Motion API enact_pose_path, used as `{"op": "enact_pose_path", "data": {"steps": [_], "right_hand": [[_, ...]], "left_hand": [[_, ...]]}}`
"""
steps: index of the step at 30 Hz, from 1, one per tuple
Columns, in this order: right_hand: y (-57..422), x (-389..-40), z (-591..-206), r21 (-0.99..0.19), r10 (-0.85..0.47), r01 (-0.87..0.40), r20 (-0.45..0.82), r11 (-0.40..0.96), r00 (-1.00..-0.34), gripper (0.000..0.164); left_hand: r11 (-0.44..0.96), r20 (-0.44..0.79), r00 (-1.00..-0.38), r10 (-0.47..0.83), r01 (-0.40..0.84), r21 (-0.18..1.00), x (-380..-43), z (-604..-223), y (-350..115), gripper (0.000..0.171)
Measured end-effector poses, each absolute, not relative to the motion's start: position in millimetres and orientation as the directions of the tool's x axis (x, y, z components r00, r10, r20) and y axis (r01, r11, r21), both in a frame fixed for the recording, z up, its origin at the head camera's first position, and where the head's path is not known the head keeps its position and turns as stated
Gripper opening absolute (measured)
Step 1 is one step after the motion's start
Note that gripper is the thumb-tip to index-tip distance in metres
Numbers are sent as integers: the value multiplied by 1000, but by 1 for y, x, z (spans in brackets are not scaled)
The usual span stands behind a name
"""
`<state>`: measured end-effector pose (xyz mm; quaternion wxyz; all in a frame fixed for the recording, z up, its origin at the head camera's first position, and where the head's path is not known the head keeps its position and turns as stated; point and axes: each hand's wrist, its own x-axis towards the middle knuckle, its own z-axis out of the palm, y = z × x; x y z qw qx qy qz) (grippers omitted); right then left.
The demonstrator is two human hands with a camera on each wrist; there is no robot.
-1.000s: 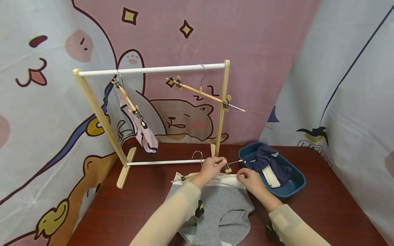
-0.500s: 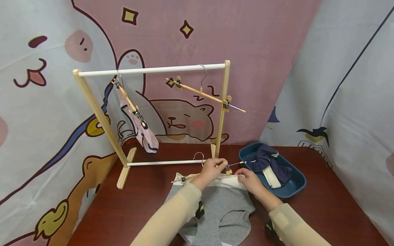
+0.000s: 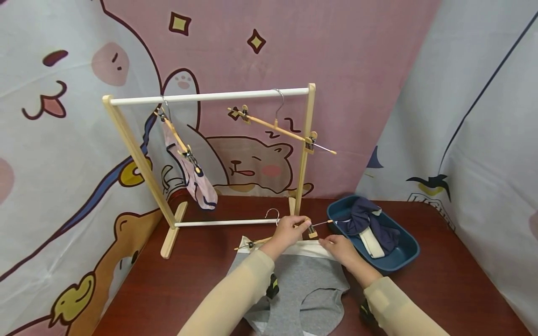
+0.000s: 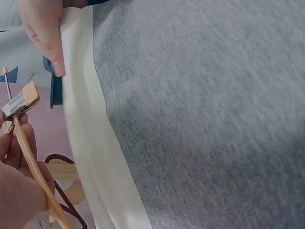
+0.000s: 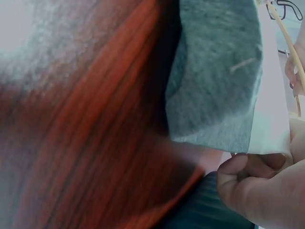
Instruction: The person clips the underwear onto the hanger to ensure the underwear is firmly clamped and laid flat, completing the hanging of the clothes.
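Observation:
Grey underpants (image 3: 308, 275) with a white waistband (image 4: 86, 109) lie on the table, their waist edge toward the rack. My left hand (image 3: 286, 234) pinches the clip (image 3: 312, 232) at the right end of a wooden clip hanger (image 4: 34, 167). This clip stands apart from the waistband; the hanger's other clip (image 3: 251, 244) is at the band's left corner. My right hand (image 3: 342, 250) pinches the waistband near its right corner, thumb and fingers curled at the cloth edge in the right wrist view.
Behind stands a drying rack (image 3: 210, 97) with a bare clip hanger (image 3: 275, 125) and a pink garment (image 3: 195, 175) on another hanger. A blue basin (image 3: 405, 254) at right holds a navy garment (image 3: 365, 217). The dark red table (image 3: 180, 289) extends left.
My right hand has shifted slightly left along the waistband, and the band's printed lettering is no longer visible. The left hand stays on the clip. The view has shifted slightly.

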<state>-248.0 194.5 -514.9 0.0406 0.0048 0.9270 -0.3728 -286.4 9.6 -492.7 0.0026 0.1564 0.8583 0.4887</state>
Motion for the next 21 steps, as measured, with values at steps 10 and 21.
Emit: {"op": "enact_pose_path", "data": {"steps": [10, 21], "right_hand": [[193, -248, -517, -747, -44, -45, 21, 664, -999, 23], [194, -246, -515, -703, -58, -222, 248, 675, -967, 8]], "left_hand": [[472, 125, -953, 276, 247, 846, -286, -493, 10, 35], [477, 144, -952, 270, 262, 839, -290, -496, 11, 29]]}}
